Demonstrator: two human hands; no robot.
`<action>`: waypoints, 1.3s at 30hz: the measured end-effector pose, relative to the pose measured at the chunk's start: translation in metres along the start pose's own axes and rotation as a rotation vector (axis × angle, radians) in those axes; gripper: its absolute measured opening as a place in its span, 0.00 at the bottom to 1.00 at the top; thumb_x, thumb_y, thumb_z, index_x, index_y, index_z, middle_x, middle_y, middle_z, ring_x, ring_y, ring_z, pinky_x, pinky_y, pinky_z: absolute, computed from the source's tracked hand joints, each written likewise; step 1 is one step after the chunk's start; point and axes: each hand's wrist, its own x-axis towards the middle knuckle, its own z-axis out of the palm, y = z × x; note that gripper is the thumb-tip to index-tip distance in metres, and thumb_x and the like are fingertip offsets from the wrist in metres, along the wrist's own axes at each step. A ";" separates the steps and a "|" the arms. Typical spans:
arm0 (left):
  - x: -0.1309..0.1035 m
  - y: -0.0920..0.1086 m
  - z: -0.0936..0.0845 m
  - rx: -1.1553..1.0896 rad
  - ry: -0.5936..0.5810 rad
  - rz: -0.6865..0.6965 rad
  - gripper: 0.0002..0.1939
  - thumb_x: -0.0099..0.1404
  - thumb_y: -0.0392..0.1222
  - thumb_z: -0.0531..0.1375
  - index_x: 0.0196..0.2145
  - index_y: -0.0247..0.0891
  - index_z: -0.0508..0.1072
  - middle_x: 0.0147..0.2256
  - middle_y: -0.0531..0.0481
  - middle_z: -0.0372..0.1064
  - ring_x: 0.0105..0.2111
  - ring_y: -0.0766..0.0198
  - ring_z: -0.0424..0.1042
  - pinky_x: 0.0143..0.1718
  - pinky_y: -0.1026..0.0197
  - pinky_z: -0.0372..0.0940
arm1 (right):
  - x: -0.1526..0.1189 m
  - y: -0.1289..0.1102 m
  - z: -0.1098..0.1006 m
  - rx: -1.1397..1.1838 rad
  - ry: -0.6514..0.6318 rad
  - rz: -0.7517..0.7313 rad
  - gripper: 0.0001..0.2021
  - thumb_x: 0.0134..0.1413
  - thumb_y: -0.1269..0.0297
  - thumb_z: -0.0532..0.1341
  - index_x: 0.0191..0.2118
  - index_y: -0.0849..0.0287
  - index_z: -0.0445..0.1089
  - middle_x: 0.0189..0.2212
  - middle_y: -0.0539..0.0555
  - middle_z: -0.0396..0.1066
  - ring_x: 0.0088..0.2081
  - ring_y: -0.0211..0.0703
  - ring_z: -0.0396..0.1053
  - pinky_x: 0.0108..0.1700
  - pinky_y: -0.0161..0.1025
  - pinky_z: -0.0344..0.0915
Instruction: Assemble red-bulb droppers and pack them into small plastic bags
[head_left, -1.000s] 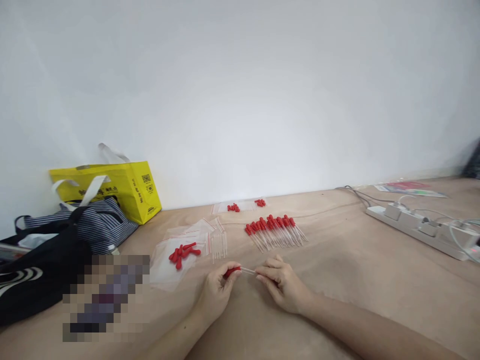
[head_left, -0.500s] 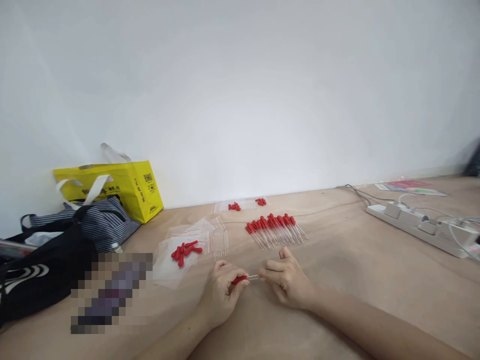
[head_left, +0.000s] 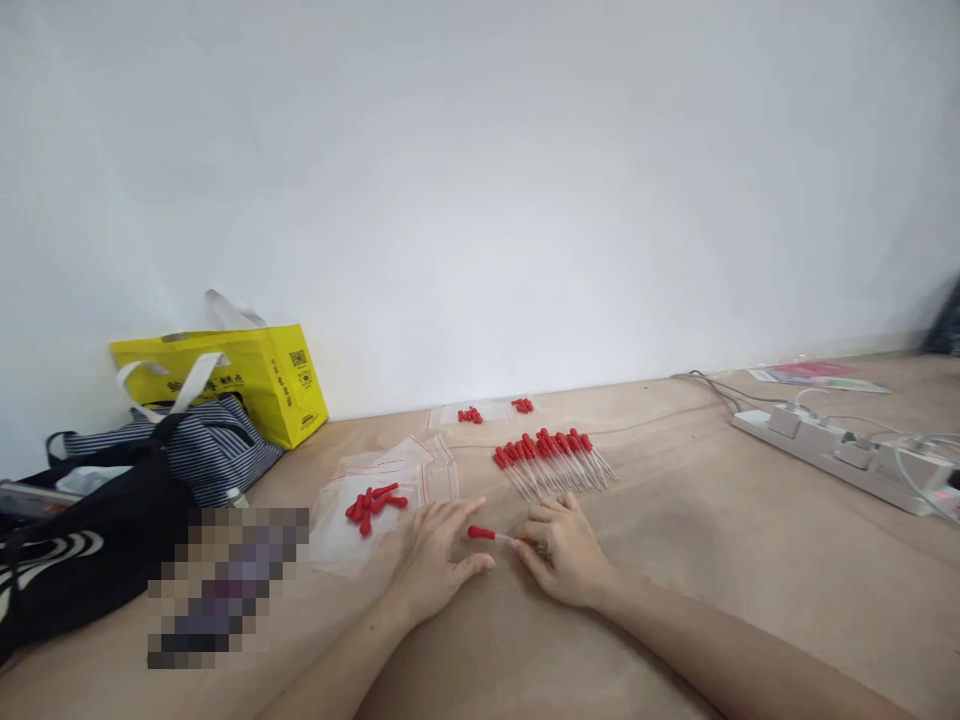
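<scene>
Between my hands is a glass dropper pipette (head_left: 481, 533) with a red rubber bulb pointing left. The fingers of my right hand (head_left: 564, 550) pinch its clear tube. My left hand (head_left: 439, 558) is open, thumb and fingers spread beside the bulb and apart from it. Beyond my right hand lies a row of red-bulbed droppers (head_left: 551, 460), side by side with their tubes toward me. Loose red rubber bulbs (head_left: 366, 505) rest on clear zip bags (head_left: 330, 540) to the left of my left hand.
Against the wall lies another clear bag (head_left: 450, 412) with small red bulbs (head_left: 470, 415). A yellow bag (head_left: 281, 390), a striped bag (head_left: 217, 450) and a black bag (head_left: 97, 540) stand at left. On the right sits a white power strip (head_left: 825, 450) with plugs and cables.
My left hand has let go of the red bulb and spread its fingers, moving slightly left. The dropper's bulb and tube now show joined, held by my right hand alone.
</scene>
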 end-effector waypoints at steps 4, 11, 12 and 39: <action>0.003 -0.025 -0.016 0.254 0.126 -0.316 0.24 0.51 0.43 0.60 0.47 0.41 0.64 0.46 0.46 0.65 0.46 0.52 0.60 0.45 0.52 0.52 | 0.021 0.001 0.011 -0.116 0.038 0.284 0.14 0.54 0.64 0.49 0.24 0.58 0.68 0.26 0.52 0.70 0.32 0.40 0.62 0.34 0.40 0.42; 0.001 -0.074 -0.034 0.475 0.188 -0.547 0.13 0.60 0.39 0.50 0.39 0.40 0.72 0.40 0.44 0.67 0.43 0.51 0.63 0.41 0.52 0.57 | 0.068 -0.005 0.034 -0.308 -0.017 0.376 0.12 0.54 0.70 0.48 0.42 0.59 0.64 0.34 0.58 0.71 0.38 0.45 0.64 0.39 0.42 0.42; 0.000 -0.080 -0.035 0.480 0.184 -0.543 0.14 0.60 0.39 0.49 0.39 0.39 0.72 0.40 0.44 0.68 0.43 0.52 0.63 0.43 0.53 0.57 | 0.072 -0.005 0.036 -0.316 -0.035 0.380 0.13 0.53 0.70 0.48 0.43 0.58 0.64 0.35 0.58 0.71 0.38 0.45 0.63 0.40 0.43 0.42; 0.011 -0.040 0.005 0.239 0.033 -0.190 0.15 0.58 0.33 0.53 0.44 0.37 0.69 0.41 0.46 0.65 0.44 0.60 0.62 0.47 0.60 0.57 | 0.071 0.000 0.031 -0.396 -0.151 0.364 0.14 0.51 0.73 0.49 0.34 0.61 0.72 0.35 0.62 0.69 0.42 0.51 0.59 0.42 0.47 0.44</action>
